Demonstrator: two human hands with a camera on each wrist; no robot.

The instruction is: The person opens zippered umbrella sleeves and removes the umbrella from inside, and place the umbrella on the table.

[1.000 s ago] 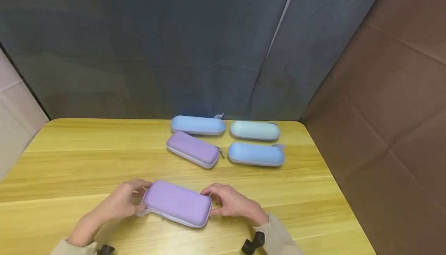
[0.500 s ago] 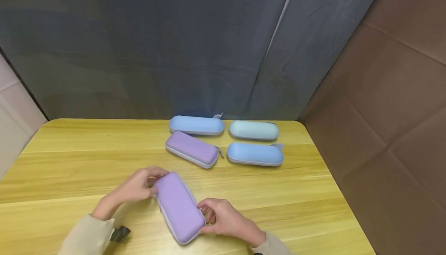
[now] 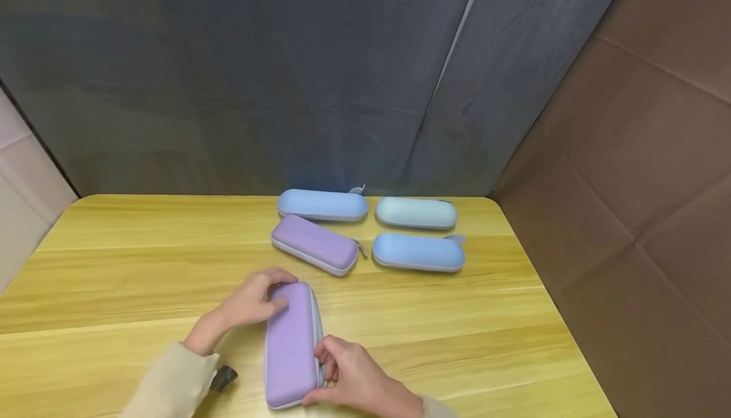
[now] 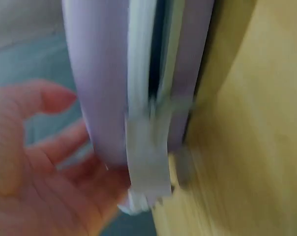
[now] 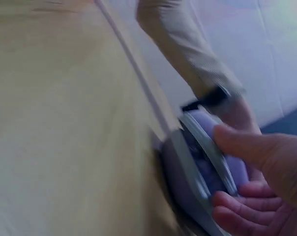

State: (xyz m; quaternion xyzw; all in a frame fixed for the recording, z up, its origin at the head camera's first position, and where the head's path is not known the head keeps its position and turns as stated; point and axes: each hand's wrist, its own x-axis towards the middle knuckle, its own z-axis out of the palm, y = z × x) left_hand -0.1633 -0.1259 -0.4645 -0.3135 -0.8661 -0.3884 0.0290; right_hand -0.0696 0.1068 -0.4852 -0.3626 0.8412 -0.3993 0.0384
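A light purple hard-shell zip case (image 3: pixel 290 348) lies lengthwise toward me on the table. My left hand (image 3: pixel 251 300) holds its far left corner, thumb on the lid and fingers over the far end. At the near right edge my right hand (image 3: pixel 354 373) grips the rim between thumb and curled fingers. Along the case's side, the left wrist view reveals a parted zipper with a dark gap and a pale pull tab (image 4: pixel 148 157). In the right wrist view the case (image 5: pixel 183 167) also gapes along its seam; what is inside cannot be made out.
Farther back lie a second purple case (image 3: pixel 315 244), two blue cases, one at the back (image 3: pixel 323 205) and one to the right (image 3: pixel 419 252), and a mint case (image 3: pixel 416 213). A dark curtain (image 3: pixel 285 88) hangs behind the wooden table (image 3: pixel 143 247).
The purple case has turned from lying crosswise to pointing toward me, its zipped side with the gap now facing right. Both hands moved with it, the left going farther away and rightward.
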